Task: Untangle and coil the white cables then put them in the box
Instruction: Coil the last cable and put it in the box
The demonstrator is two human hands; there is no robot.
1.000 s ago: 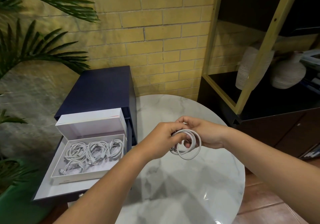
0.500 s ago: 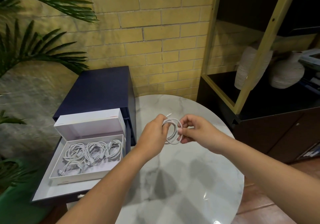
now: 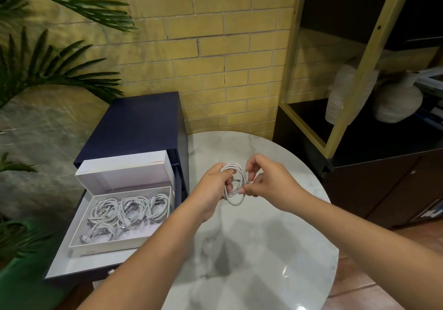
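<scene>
Cable [image 3: 236, 185] between left hand [image 3: 217, 185], right hand [image 3: 268, 185]

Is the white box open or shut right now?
Open. The box has its lid tipped up at the back, and you can see coiled white cables lying inside.

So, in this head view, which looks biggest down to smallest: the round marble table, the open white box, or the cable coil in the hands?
1. round grey marble table
2. open white cardboard box
3. coiled white cable
</scene>
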